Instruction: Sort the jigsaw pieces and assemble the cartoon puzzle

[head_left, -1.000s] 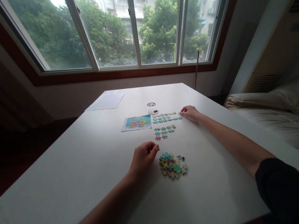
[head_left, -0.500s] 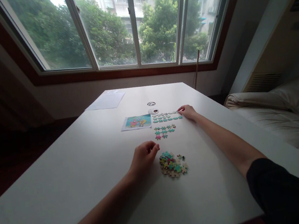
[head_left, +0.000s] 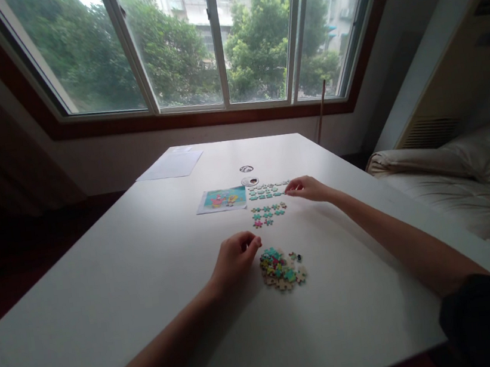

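A heap of loose jigsaw pieces (head_left: 282,266) lies on the white table (head_left: 147,262). My left hand (head_left: 234,259) rests curled just left of the heap, thumb and forefinger pinched together; what they hold is too small to make out. Farther off, rows of sorted teal pieces (head_left: 265,191) and a second group (head_left: 267,213) lie beside a small cartoon reference picture (head_left: 222,199). My right hand (head_left: 307,188) reaches to the right end of the far rows, fingers bent with the tips at the pieces.
A round cable hole (head_left: 246,169) and a small round disc (head_left: 249,181) sit behind the rows. A sheet of paper (head_left: 171,164) lies at the table's far left. A bed with bedding (head_left: 465,178) stands to the right, windows behind.
My right hand has slid left along the far rows of pieces and its arm has swung inward. My left hand has stayed put beside the heap.
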{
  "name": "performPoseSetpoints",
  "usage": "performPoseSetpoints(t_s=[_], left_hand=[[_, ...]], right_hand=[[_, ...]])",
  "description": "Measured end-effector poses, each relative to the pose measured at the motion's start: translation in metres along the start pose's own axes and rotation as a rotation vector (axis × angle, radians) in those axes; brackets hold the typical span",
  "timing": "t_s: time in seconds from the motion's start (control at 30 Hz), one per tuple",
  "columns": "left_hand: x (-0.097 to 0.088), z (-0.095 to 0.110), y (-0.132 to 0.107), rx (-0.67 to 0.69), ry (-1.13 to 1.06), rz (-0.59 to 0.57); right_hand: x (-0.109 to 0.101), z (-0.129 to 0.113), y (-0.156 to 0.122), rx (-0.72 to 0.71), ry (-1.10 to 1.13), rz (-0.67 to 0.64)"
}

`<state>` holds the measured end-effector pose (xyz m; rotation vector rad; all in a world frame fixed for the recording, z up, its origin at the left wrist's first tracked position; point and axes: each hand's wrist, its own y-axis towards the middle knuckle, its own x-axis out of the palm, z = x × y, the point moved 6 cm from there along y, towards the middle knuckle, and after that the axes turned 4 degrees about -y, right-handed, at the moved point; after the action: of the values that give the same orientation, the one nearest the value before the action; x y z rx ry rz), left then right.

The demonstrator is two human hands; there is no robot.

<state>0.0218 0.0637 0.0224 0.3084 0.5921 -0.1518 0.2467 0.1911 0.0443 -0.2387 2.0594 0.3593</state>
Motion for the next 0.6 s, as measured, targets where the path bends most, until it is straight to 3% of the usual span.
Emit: performPoseSetpoints(t_s=[0.1, 0.17, 0.3, 0.6], left_hand=[[0.001, 0.000, 0.000, -0.004, 0.001, 0.000], [0.001, 0.000, 0.000, -0.002, 0.004, -0.001], [0.002, 0.003, 0.000, 0.004, 0.008, -0.010], [0.002, 0.002, 0.001, 0.014, 0.016, -0.010]], right_hand=[[0.018, -0.044, -0.044, -0.257, 0.052, -0.310], [0.026, -0.063, -0.073, -0.295, 0.037, -0.403], [0.033, -0.084, -0.104, -0.301, 0.026, -0.425], [0.032, -0.080, -0.104, -0.254, 0.063, -0.462]])
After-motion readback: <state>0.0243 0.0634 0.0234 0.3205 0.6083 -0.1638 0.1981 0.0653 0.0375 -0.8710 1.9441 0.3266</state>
